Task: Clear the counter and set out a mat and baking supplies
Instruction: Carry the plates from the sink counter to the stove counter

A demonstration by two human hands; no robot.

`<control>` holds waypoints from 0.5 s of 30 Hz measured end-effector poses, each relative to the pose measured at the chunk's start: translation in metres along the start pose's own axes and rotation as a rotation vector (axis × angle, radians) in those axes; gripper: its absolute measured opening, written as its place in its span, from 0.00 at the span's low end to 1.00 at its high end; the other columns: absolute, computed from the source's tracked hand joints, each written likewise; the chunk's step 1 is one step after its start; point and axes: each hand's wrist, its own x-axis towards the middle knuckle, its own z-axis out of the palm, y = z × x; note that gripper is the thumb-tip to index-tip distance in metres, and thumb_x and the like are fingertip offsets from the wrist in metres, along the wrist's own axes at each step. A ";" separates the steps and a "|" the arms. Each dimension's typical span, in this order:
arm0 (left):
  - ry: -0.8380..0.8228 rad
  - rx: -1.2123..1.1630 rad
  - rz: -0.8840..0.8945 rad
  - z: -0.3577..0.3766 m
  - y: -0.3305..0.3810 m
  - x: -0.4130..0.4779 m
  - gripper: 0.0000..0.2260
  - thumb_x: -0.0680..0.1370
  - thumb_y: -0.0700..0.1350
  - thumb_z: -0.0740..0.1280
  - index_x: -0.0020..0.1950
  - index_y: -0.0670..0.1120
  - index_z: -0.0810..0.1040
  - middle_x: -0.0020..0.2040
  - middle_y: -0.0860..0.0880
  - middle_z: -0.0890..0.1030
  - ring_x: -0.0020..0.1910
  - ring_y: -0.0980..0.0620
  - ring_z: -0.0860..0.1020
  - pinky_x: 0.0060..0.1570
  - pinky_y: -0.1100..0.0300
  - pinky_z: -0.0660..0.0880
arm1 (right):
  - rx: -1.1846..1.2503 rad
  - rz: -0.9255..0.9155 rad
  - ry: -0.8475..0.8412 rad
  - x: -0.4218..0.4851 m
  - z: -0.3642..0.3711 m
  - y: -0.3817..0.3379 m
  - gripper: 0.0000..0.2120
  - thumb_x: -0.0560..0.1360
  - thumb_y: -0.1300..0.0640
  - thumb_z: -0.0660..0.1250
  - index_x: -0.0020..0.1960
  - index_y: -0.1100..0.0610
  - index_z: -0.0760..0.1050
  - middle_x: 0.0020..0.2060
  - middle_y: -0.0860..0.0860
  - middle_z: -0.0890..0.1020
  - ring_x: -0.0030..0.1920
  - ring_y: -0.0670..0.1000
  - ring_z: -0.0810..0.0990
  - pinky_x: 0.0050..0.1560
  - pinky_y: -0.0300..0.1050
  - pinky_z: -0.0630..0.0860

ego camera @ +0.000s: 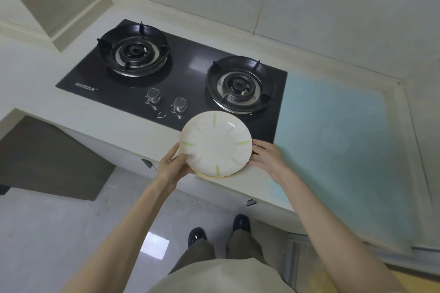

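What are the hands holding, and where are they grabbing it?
Both hands hold a stack of plates by its rim: the left hand on the left edge, the right hand on the right edge.

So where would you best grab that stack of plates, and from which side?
By the rim, at two opposite edges, from left and right. The plates are wide, shallow and stacked, so a one-sided grip would likely tip them. Fingers under the lower plate, thumbs on the top rim. The left hand and right hand hold them roughly so.
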 end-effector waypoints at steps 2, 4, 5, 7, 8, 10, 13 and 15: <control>-0.002 0.010 -0.002 0.002 -0.002 -0.001 0.18 0.77 0.35 0.63 0.63 0.52 0.76 0.48 0.40 0.82 0.45 0.41 0.80 0.40 0.55 0.82 | 0.026 -0.011 -0.016 -0.004 -0.008 0.003 0.14 0.80 0.64 0.60 0.64 0.62 0.73 0.57 0.57 0.81 0.54 0.57 0.82 0.54 0.49 0.79; -0.024 0.024 -0.004 0.004 -0.002 -0.002 0.17 0.77 0.36 0.62 0.57 0.57 0.77 0.49 0.41 0.82 0.45 0.42 0.80 0.41 0.57 0.82 | -0.027 -0.088 0.053 -0.011 -0.017 0.010 0.11 0.79 0.65 0.60 0.60 0.61 0.76 0.56 0.57 0.81 0.52 0.55 0.82 0.54 0.46 0.78; -0.035 0.027 -0.006 0.005 -0.002 -0.003 0.17 0.77 0.35 0.62 0.54 0.59 0.77 0.50 0.42 0.82 0.45 0.42 0.80 0.42 0.57 0.82 | -0.138 -0.174 0.148 -0.014 -0.023 0.016 0.12 0.78 0.67 0.60 0.58 0.61 0.76 0.55 0.58 0.81 0.51 0.54 0.81 0.54 0.43 0.77; -0.062 0.027 -0.012 0.008 -0.003 -0.005 0.19 0.77 0.35 0.62 0.51 0.61 0.77 0.51 0.43 0.82 0.46 0.43 0.81 0.43 0.56 0.82 | -0.471 -0.328 0.389 -0.018 -0.035 0.033 0.14 0.76 0.69 0.59 0.59 0.61 0.76 0.57 0.57 0.81 0.56 0.55 0.78 0.55 0.39 0.72; -0.071 0.030 -0.012 0.009 -0.005 -0.006 0.19 0.77 0.34 0.62 0.51 0.61 0.77 0.51 0.43 0.82 0.47 0.43 0.81 0.44 0.55 0.82 | -0.611 -0.345 0.467 -0.020 -0.041 0.042 0.16 0.75 0.68 0.60 0.62 0.61 0.75 0.59 0.57 0.79 0.60 0.56 0.76 0.59 0.40 0.69; -0.082 0.024 -0.008 0.011 -0.008 -0.006 0.20 0.77 0.34 0.62 0.52 0.61 0.77 0.55 0.43 0.81 0.51 0.41 0.81 0.48 0.52 0.81 | -0.802 -0.256 0.459 -0.020 -0.050 0.060 0.23 0.75 0.63 0.63 0.70 0.61 0.67 0.68 0.58 0.71 0.70 0.57 0.66 0.68 0.45 0.62; -0.086 0.013 0.002 0.014 -0.014 -0.005 0.20 0.76 0.33 0.61 0.57 0.58 0.77 0.59 0.42 0.80 0.55 0.39 0.80 0.49 0.50 0.81 | -1.024 -0.058 0.333 -0.018 -0.053 0.074 0.36 0.75 0.53 0.64 0.76 0.61 0.52 0.77 0.58 0.52 0.76 0.61 0.48 0.76 0.52 0.50; -0.076 0.000 0.005 0.016 -0.016 -0.005 0.21 0.76 0.32 0.61 0.59 0.56 0.76 0.59 0.41 0.80 0.54 0.39 0.81 0.48 0.52 0.81 | -1.072 -0.048 0.346 -0.014 -0.052 0.075 0.37 0.75 0.51 0.64 0.77 0.62 0.51 0.77 0.59 0.51 0.76 0.63 0.48 0.75 0.54 0.52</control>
